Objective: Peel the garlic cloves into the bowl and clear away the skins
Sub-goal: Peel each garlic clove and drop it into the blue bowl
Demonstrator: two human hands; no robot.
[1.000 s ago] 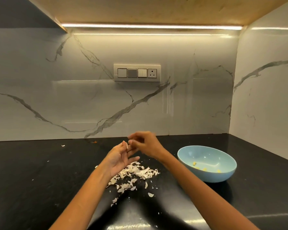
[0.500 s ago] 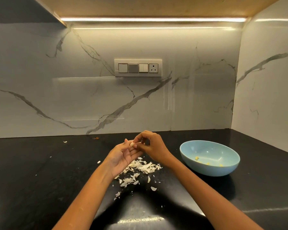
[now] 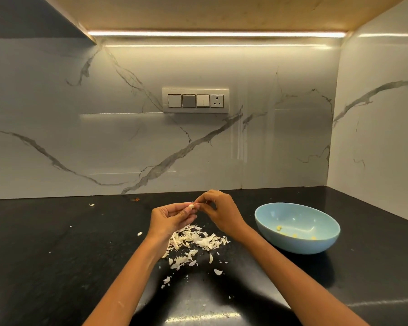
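Observation:
My left hand (image 3: 169, 218) pinches a small pale garlic clove (image 3: 191, 206) at its fingertips, above the black counter. My right hand (image 3: 218, 211) meets it from the right, its thumb and forefinger pinching at the clove's skin. Below both hands lies a loose pile of white garlic skins (image 3: 193, 241), with scattered flakes trailing toward me. A light blue bowl (image 3: 327, 241) sits to the right of my right wrist; several yellowish peeled cloves (image 3: 279, 228) lie in its bottom.
The black counter (image 3: 57, 255) runs back to a marble wall with a switch panel (image 3: 195, 100). A second marble wall closes the right side behind the bowl. Stray skin bits lie at the far left (image 3: 91, 204) and a reddish scrap (image 3: 136, 199) near the wall.
Both hands stayed together over the skin pile, shifting slightly as the fingers worked the clove. The clove now shows more plainly between the fingertips. The bowl and skins have not moved.

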